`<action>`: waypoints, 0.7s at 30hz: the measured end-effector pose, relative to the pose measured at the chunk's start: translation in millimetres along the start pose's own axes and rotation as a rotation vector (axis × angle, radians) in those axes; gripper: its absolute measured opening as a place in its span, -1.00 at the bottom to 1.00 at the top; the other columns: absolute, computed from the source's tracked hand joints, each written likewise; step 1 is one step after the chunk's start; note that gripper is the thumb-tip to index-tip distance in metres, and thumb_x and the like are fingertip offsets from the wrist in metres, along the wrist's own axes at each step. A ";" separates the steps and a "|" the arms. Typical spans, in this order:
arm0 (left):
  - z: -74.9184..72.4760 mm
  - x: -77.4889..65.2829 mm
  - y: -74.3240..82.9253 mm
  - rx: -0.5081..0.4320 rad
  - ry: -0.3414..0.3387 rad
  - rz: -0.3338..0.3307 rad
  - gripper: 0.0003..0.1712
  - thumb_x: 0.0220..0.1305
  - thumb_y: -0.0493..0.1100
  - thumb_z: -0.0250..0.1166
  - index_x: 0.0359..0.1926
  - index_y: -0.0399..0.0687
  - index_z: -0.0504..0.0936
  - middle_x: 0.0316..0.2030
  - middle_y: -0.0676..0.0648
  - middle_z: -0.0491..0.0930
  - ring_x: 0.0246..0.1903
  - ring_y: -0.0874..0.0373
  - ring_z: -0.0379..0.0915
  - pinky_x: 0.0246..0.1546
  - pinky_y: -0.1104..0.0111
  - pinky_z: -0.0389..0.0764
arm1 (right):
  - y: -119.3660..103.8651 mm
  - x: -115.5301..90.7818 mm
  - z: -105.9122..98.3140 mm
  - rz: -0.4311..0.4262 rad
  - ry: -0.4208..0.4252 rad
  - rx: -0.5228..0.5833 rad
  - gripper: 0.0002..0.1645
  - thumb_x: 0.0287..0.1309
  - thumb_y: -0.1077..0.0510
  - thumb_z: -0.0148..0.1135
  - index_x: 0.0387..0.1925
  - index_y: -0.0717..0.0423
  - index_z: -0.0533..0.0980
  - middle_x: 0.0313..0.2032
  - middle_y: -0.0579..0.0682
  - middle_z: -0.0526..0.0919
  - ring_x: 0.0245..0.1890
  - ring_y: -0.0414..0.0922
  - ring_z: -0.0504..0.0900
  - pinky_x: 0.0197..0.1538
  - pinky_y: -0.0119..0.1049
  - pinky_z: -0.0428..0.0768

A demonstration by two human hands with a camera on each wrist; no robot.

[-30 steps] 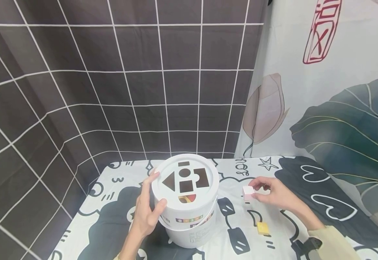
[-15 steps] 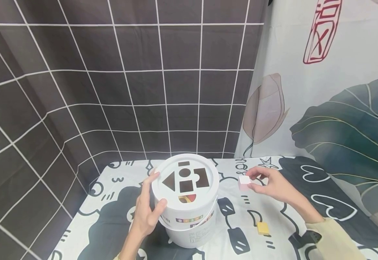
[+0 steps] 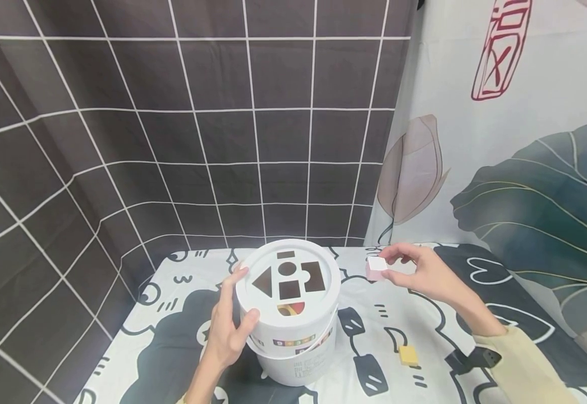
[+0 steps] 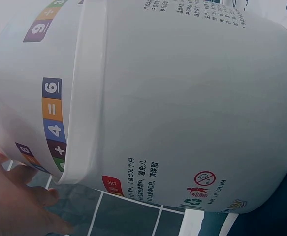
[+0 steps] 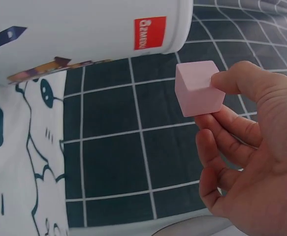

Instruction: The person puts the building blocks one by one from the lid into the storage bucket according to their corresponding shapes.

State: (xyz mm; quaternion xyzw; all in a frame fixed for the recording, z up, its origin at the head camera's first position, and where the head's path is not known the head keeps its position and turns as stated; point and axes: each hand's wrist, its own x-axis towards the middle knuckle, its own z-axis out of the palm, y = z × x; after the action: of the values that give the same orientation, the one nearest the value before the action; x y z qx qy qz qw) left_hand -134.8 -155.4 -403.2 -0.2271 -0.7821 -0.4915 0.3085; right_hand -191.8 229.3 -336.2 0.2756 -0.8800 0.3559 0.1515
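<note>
A white bucket (image 3: 298, 365) stands on the table, and its lid (image 3: 260, 261) has several cut-out shapes. Red and yellow pieces show under one opening. My left hand (image 3: 225, 331) rests against the bucket's left side, thumb and fingers spread along the lid's edge; the left wrist view shows part of that hand at the lower left. My right hand (image 3: 432, 275) pinches a pink cube (image 5: 197, 88) between thumb and fingers, to the right of the bucket. In the head view the cube is level with the lid's height in the picture.
A small yellow block (image 3: 408, 355) lies on the patterned cloth (image 3: 369, 331) right of the bucket. Behind stands a dark gridded curtain (image 3: 283, 134), with a white leaf-printed curtain (image 3: 445, 73) at the right. The bucket's handle crosses its front.
My right hand has risen with the pink cube, away from the cloth and slightly left, and the cube now tilts. The left hand and bucket have stayed in place.
</note>
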 end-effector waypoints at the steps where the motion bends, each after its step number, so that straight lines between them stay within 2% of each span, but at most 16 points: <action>1: 0.1 0.0 0.0 0.001 -0.001 -0.003 -0.18 0.05 -0.09 0.18 0.42 -0.03 0.31 0.45 -0.18 0.25 0.40 -0.17 0.17 0.36 0.28 0.10 | -1.2 1.2 -0.3 -0.007 0.007 0.002 -0.67 0.01 0.27 0.48 -0.13 0.09 0.65 -0.25 -0.19 0.69 -0.23 -0.19 0.59 -0.10 -0.36 0.48; 6: 0.3 0.0 0.7 0.005 -0.006 -0.013 -0.18 0.06 -0.09 0.18 0.42 -0.03 0.31 0.45 -0.17 0.24 0.40 -0.18 0.17 0.30 -0.13 0.15 | -8.1 7.9 0.5 -0.057 0.015 0.042 -0.68 0.02 0.30 0.47 -0.13 0.09 0.65 -0.26 -0.20 0.68 -0.24 -0.20 0.60 -0.10 -0.40 0.48; 8: 0.0 0.2 1.0 0.004 -0.008 -0.012 -0.18 0.06 -0.09 0.18 0.42 -0.03 0.31 0.45 -0.18 0.24 0.40 -0.19 0.18 0.26 -0.21 0.15 | -11.8 11.7 1.6 -0.079 0.015 0.066 -0.69 0.02 0.31 0.46 -0.15 0.09 0.65 -0.27 -0.20 0.68 -0.24 -0.20 0.60 -0.10 -0.40 0.49; 14: -0.3 0.1 0.7 -0.001 -0.007 -0.009 -0.18 0.06 -0.08 0.18 0.42 -0.04 0.31 0.45 -0.18 0.24 0.40 -0.21 0.18 0.24 -0.26 0.15 | -24.5 22.2 4.9 -0.112 0.018 0.084 -0.67 0.00 0.31 0.48 -0.15 0.04 0.65 -0.28 -0.23 0.68 -0.25 -0.24 0.59 -0.11 -0.41 0.48; 21: -0.3 0.0 0.0 -0.003 -0.008 0.006 -0.18 0.06 -0.09 0.18 0.42 -0.05 0.31 0.46 -0.18 0.23 0.39 -0.21 0.19 0.21 -0.30 0.16 | -38.8 29.7 11.3 -0.152 -0.018 0.115 -0.65 -0.02 0.33 0.47 -0.13 0.06 0.65 -0.27 -0.23 0.67 -0.24 -0.22 0.60 -0.11 -0.33 0.53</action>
State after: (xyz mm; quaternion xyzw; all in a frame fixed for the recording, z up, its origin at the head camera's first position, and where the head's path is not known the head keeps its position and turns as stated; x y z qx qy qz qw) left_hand -134.8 -155.7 -403.2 -0.2319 -0.7820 -0.4908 0.3064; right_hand -193.4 186.9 -309.3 0.3530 -0.8360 0.3906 0.1543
